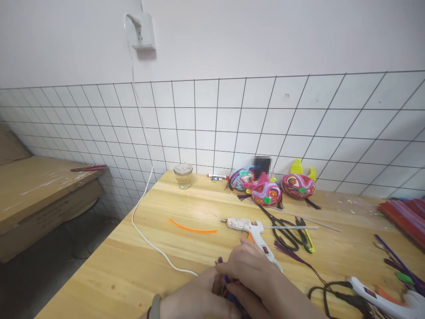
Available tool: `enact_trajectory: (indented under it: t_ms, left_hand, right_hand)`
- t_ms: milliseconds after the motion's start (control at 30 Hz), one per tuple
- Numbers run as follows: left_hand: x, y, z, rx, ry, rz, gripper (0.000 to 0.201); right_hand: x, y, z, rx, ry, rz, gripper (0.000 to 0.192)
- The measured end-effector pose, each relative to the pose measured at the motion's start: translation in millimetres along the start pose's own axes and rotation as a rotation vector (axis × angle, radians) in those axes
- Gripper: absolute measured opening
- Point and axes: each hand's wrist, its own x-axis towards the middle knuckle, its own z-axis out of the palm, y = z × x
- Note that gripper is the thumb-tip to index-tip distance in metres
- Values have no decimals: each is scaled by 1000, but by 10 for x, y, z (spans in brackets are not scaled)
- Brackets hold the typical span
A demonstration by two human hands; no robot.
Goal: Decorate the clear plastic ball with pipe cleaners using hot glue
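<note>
My left hand (202, 294), with a band at the wrist, and my right hand (257, 272) meet at the table's front. Their fingers are closed round a small dark blue and purple craft piece (227, 294), mostly hidden by them. A dark purple tassel (219, 260) pokes out above my left fingers. Just beyond my right hand lies a white glue gun (254, 230), its nozzle pointing left and a translucent glue stick (290, 227) at its back. An orange strip (192, 228) lies to its left. Black-handled scissors (282, 230) rest to its right, beside a yellow-green cutter (307, 237).
Several colourful yarn fish (265, 192) sit along the tiled wall. A glass of liquid (183, 176) and pens (217, 177) stand or lie left of them. A white cord (142, 230) crosses the left edge. A second glue gun (375, 294) and striped fabric (403, 221) lie right.
</note>
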Motion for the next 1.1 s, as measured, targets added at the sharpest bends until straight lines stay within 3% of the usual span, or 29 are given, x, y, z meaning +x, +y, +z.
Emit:
enact_trajectory:
  t_ms: [200,533,867,1100]
  left_hand:
    - [44,-80,-107,-11,1,-17,34]
    - [48,-44,-66,-23,-61,96,35]
    - [3,-130,-176,-54,99,66,48]
    - [8,-79,-185,-101,175,73,52]
  right_hand:
    - [-7,5,13,4,30,-28,20]
    - [8,25,18,14,78,-62,19]
    - [-33,100,42,-84,226,-189,22]
    - [-45,126,-82,-154,188,-265,21]
